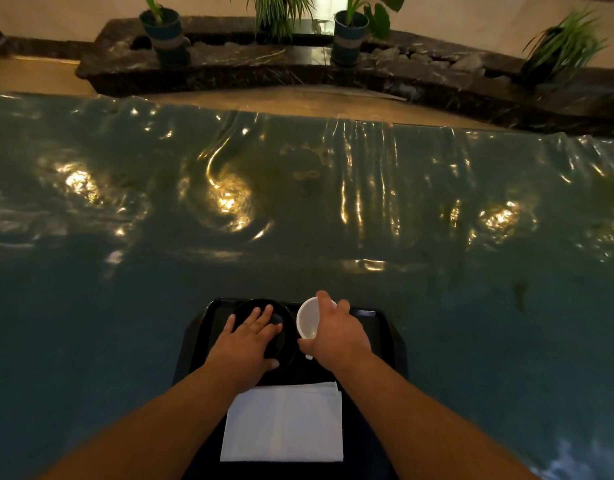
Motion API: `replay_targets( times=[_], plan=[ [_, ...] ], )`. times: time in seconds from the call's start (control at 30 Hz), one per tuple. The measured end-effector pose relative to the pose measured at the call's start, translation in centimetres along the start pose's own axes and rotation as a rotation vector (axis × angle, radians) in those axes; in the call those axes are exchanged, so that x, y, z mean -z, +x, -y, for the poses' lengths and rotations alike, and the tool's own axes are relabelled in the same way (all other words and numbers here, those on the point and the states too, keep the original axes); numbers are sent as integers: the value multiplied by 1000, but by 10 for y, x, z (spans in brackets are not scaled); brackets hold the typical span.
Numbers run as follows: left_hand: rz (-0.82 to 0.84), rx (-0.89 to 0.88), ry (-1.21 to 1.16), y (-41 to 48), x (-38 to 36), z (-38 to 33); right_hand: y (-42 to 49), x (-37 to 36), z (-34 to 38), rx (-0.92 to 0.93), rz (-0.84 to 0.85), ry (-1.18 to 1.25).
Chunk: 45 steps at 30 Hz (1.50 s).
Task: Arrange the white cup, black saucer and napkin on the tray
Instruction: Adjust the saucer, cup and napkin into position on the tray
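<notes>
The counter (125, 306) carries a shiny green cover. The black tray (378, 327) sits at its near edge. A folded white napkin (283, 422) lies on the tray's near part. The left hand (245, 341) rests on the black saucer (288, 344), fingers spread. The right hand (336, 336) grips the tilted, empty white cup (307, 320), fingers wrapped around it.

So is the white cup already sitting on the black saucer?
No, the right hand holds the white cup tilted beside the black saucer, not on it.
</notes>
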<state>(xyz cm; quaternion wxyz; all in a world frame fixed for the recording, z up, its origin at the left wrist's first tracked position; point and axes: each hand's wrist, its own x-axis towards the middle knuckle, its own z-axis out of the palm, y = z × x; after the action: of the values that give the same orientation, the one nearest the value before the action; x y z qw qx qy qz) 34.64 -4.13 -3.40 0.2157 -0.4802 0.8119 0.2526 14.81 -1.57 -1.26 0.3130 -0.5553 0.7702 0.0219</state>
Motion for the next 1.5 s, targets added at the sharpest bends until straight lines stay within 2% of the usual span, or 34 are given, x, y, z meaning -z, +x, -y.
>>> replay_targets(
  times=[0.33,0.47,0.57,0.7,0.83,0.93,1.1,1.5],
  plan=[
    [-18,-30,9,-4,1,0,2,0,-5,25,17,-43],
    [-153,-45,-49,-14,2,-2,-4,-1,-10,41,18,27],
    [-331,-43,-134,-31,-6,-2,-25,-2,-24,141,-137,8],
    [-512,-242,-84,-60,-35,7,-63,-14,-54,426,-337,-32],
    [-485,-434,28,-81,-68,18,-88,-41,-83,646,-308,-125],
    [-485,-480,87,-88,-90,27,-95,-61,-98,736,-252,-197],
    [-487,-438,104,-95,-114,42,-97,-90,-115,724,-123,-272],
    [-416,-361,68,-94,-124,44,-99,-87,-109,658,-85,-315]
  ],
)
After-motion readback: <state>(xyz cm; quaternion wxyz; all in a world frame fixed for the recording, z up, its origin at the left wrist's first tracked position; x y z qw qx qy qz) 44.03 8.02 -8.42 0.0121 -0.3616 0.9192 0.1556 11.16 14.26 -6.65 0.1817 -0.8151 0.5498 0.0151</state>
